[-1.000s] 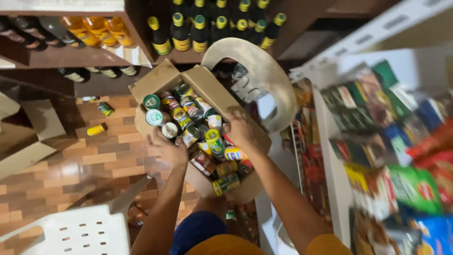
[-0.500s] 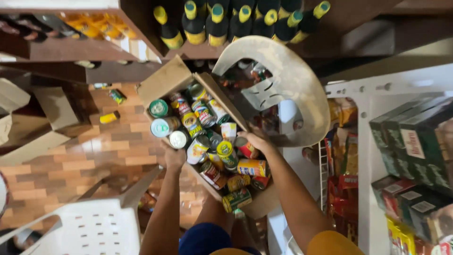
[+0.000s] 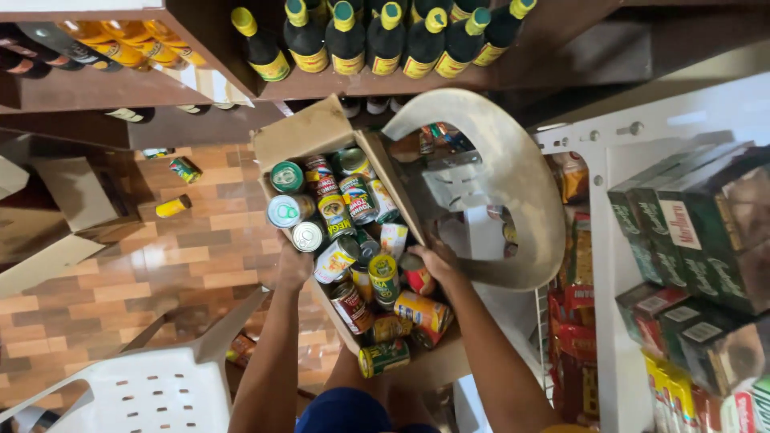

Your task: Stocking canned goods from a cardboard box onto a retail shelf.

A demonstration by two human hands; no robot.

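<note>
Overhead, looking straight down, a cardboard box (image 3: 309, 136) full of tin cans (image 3: 353, 232) sits at the middle of the view, carried between a person's two bare hands. Its flaps stand open, and the cans lie jumbled, some on end and some on their sides.

On the box's near left edge, the left hand (image 3: 293, 268) has its fingers curled closed around the wall beside a silver-topped can. Reaching over the right wall, the right hand (image 3: 433, 261) is wrapped partly shut on a red-labelled can (image 3: 415, 278) inside the box.

Compared with half a second ago, the box sits a little lower and nearer the middle, and the right hand has moved from the box's rim inward onto the can.

Room around it is tight. A wooden shelf (image 3: 361, 84) of dark bottles runs across the top, touching or just above the box's far flap. A pale plastic chair back (image 3: 513, 176) curves close along the right wall, with a white rack (image 3: 609, 152) of cartons beyond it. On the left the tiled floor (image 3: 144, 273) lies open, with a white chair (image 3: 152, 393) at the lower left and flattened cardboard at the far left.
</note>
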